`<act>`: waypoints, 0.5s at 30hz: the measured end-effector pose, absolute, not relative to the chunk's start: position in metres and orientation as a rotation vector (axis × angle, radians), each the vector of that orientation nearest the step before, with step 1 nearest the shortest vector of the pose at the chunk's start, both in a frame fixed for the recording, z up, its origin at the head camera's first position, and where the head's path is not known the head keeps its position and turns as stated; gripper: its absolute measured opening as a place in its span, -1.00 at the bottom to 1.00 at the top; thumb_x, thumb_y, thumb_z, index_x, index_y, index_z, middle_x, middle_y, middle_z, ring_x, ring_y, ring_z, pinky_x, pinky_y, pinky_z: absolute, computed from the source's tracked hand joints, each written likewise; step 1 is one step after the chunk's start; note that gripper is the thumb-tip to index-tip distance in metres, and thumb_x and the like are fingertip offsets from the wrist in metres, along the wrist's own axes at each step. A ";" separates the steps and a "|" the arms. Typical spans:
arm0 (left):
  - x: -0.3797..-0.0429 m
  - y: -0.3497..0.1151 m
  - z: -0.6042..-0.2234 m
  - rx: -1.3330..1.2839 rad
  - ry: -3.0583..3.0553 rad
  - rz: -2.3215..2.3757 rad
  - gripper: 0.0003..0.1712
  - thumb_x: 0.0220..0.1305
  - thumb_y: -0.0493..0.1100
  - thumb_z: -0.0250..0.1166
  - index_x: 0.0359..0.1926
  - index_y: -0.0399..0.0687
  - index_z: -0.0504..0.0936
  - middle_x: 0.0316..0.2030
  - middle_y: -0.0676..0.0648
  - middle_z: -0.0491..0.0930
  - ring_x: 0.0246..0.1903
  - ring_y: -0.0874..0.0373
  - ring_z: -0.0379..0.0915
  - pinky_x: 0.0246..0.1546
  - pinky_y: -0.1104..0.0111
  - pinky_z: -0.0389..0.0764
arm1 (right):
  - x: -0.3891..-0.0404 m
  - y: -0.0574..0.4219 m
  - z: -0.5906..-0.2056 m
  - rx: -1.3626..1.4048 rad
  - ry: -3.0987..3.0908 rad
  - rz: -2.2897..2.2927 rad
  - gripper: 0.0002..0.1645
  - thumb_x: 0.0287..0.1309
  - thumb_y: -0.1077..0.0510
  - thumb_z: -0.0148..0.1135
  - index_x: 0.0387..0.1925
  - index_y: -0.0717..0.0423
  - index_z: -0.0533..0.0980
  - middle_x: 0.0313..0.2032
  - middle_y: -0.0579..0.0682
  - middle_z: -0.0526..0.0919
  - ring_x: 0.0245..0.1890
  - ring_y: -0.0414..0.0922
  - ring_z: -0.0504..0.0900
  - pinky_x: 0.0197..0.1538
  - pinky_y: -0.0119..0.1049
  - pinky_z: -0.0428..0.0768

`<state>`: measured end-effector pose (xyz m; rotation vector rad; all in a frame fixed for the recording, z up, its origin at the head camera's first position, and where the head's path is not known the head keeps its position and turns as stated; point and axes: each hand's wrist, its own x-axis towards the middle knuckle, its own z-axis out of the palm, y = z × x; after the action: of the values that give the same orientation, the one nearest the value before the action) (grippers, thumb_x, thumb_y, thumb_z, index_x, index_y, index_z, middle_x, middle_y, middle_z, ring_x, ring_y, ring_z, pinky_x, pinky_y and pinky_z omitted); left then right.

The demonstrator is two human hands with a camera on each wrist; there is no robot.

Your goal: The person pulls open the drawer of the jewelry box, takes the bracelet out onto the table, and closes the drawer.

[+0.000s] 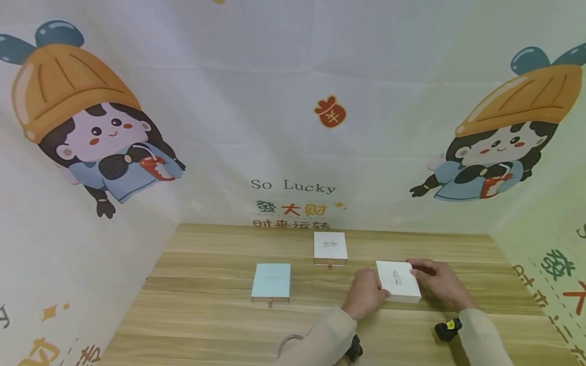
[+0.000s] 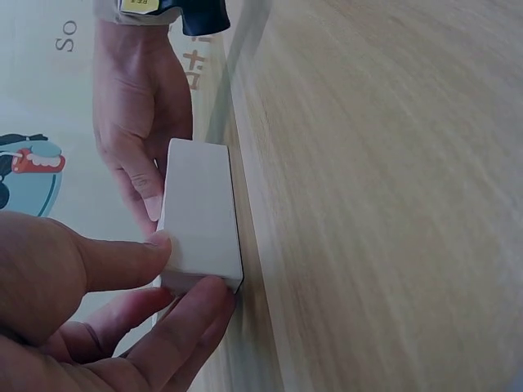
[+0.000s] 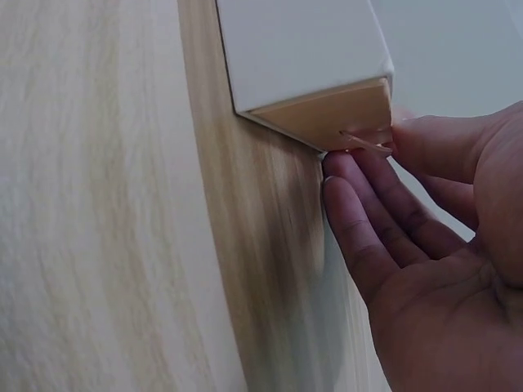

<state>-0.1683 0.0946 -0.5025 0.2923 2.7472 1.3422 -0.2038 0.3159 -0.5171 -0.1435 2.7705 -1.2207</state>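
Head view shows the left hand [image 1: 368,295] and the right hand [image 1: 437,282] at either side of a flat, squarish white box [image 1: 398,284] with dark script lettering on its top. The left hand's grip is narrow, its thumb and fingers closed on the end of the box nearest it. On the opposite side, the right hand pinches the box's edge, thumb on one face and fingertips on another. Right wrist view shows a plain tan end panel [image 3: 331,114] there, with a thin, pale ribbon loop [image 3: 368,143] just beside the right thumb and fingertips; whether the loop is caught between them, I cannot tell. The box lies between the two hands, over a light wood-grain table [image 1: 206,325]; I cannot tell whether its underside touches the wood.

Beyond the grip and to its left sits a second white box with lettering and a tan front [image 1: 330,246], well apart from both hands. Farther left of the left hand, a pale blue square box with a small front tab [image 1: 271,280] rests on the table. Behind all three, beyond the grip, hangs a white cloth backdrop [image 1: 256,112] printed with cartoon figures.
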 end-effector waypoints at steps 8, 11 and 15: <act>-0.170 0.094 -0.505 0.328 2.765 1.333 -0.76 0.05 -0.34 0.56 -0.67 -0.27 0.72 -0.69 0.09 0.54 -0.64 0.34 0.20 -0.64 0.56 0.28 | -0.206 0.318 -0.521 -0.141 2.751 -1.236 -0.50 0.44 0.07 0.22 0.28 0.23 0.54 0.24 0.28 0.61 0.19 0.13 0.60 -0.01 -0.33 0.58; -0.171 0.092 -0.506 0.343 2.736 1.355 -0.81 0.05 -0.34 0.55 -0.62 -0.25 0.75 -0.64 0.07 0.60 -0.63 0.36 0.24 -0.63 0.56 0.32 | -0.207 0.319 -0.522 -0.154 2.754 -1.242 -0.51 0.43 0.07 0.23 0.28 0.22 0.55 0.23 0.27 0.63 0.17 0.07 0.61 -0.03 -0.38 0.57; -0.174 0.089 -0.505 0.349 2.708 1.352 -0.85 0.08 -0.26 0.56 -0.54 -0.18 0.77 -0.58 0.07 0.67 -0.62 0.37 0.31 -0.60 0.56 0.36 | -0.206 0.320 -0.519 -0.175 2.769 -1.252 -0.49 0.42 0.02 0.26 0.25 0.22 0.56 0.20 0.25 0.65 0.12 0.00 0.63 -0.05 -0.45 0.58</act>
<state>-0.1740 0.0889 -0.5045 0.3491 2.7080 1.3518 -0.2057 0.3198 -0.5188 -0.1750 2.7693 -1.2521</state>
